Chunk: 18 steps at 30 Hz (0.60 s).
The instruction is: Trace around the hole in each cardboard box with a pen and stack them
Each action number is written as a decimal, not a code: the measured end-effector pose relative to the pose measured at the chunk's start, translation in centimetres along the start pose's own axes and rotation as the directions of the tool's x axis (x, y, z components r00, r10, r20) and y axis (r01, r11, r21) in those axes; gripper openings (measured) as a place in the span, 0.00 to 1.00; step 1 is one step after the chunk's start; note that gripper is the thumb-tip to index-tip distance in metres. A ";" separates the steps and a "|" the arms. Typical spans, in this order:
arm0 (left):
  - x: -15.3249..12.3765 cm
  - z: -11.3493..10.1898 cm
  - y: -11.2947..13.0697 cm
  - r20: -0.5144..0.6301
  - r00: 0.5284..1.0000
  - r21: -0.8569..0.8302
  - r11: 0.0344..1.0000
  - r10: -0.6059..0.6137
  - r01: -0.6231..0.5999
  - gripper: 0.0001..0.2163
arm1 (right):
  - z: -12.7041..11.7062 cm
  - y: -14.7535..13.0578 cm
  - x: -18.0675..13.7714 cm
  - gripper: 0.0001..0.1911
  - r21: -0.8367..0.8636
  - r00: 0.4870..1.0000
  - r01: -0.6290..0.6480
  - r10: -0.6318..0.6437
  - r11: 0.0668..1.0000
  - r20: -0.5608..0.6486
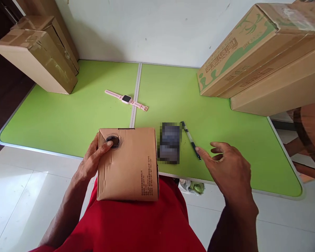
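Observation:
My left hand (94,154) grips a small brown cardboard box (128,168) from its left side, fingers hidden behind it. The thumb tip lies at a dark round hole (113,141) ringed with scribbled black lines. Small printed text runs along the box's lower right face. Over the table's right half, my right hand (225,166) has its thumb and fingers apart. Its thumb tip is at the lower end of a black-and-clear pen (190,137); whether they touch I cannot tell. Between box and pen lies a dark rectangular item (169,143), blurred by pixelation.
A pink smartwatch (126,99) lies stretched across the seam of the green table (94,108). Tall cardboard boxes (51,66) stand at the back left. A printed coconut carton (236,52) and another carton (280,82) stand at the right. A plastic bag (191,186) shows below the front edge.

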<state>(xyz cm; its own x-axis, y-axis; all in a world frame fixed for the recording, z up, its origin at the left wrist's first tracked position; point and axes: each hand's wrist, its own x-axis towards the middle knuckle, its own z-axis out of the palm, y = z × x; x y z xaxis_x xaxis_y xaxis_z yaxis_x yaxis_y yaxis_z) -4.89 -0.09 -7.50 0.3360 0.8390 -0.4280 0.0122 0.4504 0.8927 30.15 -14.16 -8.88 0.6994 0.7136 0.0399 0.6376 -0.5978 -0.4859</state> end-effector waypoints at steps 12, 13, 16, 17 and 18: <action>0.3 0.7 0.4 0.189 0.979 0.071 0.993 0.077 -0.091 0.32 | 1.7 0.9 1.6 0.11 0.162 0.975 -0.137 0.105 0.977 0.194; 0.2 1.0 0.5 0.200 0.977 0.071 0.994 0.071 -0.087 0.33 | 1.3 0.5 1.5 0.11 0.199 0.978 -0.157 0.124 0.967 0.170; -0.3 2.1 0.6 0.191 0.981 0.065 0.996 0.039 -0.052 0.36 | -0.7 -1.7 0.7 0.12 0.484 0.984 -0.174 0.173 0.857 0.047; -0.5 2.5 0.6 0.182 0.983 0.072 0.997 0.025 -0.039 0.38 | -1.5 -2.7 0.3 0.11 0.610 0.985 -0.141 0.170 0.779 0.011; -0.7 2.9 0.6 0.173 0.985 0.080 0.996 0.014 -0.028 0.39 | -2.2 -3.8 -0.3 0.09 0.725 0.988 -0.089 0.150 0.683 -0.020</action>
<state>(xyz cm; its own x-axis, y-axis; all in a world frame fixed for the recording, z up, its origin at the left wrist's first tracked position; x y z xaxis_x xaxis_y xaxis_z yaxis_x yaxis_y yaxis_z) -2.40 -1.32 -6.26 0.4942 0.7796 -0.3847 0.0782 0.4009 0.9128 28.25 -12.87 -5.15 0.7934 0.6084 -0.0157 0.1397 -0.2073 -0.9682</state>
